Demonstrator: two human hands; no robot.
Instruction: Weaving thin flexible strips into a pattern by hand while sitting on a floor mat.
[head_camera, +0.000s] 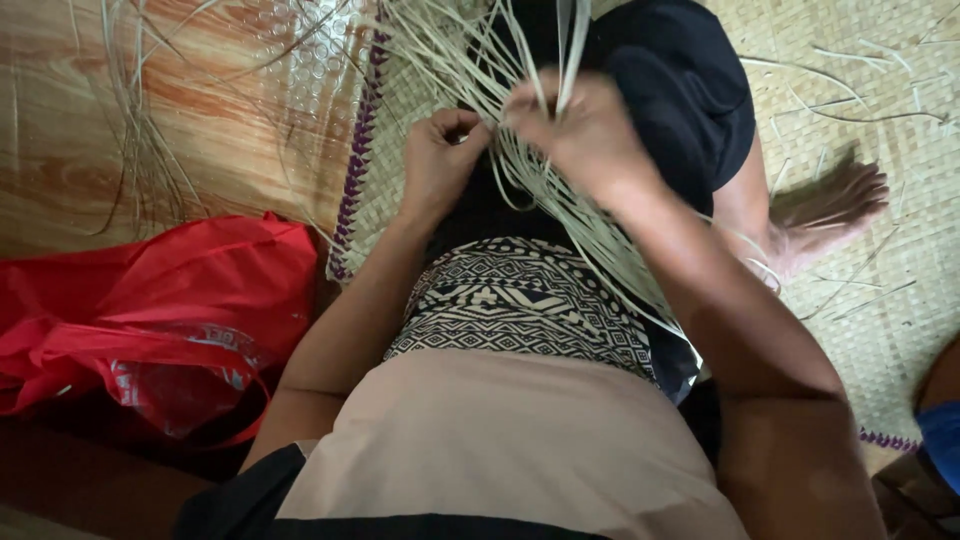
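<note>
Weaving looks to be the step in hand: the left hand (438, 160) has its fingers pinched together on pale dried straw strands (560, 190) over the lap, and the right hand (585, 135) is clamped on another bunch of them. Sorting one flat, stiff, ribbon-like strand from the tangle seems to call for a fine pinch. A woven mat (880, 300) with purple edging lies beneath, a glossy red plastic bag (170, 310) beside.

A crumpled red plastic bag (150, 320) lies on the floor at the left edge of the woven mat (880, 300), beside the person's left arm. A pale printed patch, possibly a label, shows on its lower fold.
</note>
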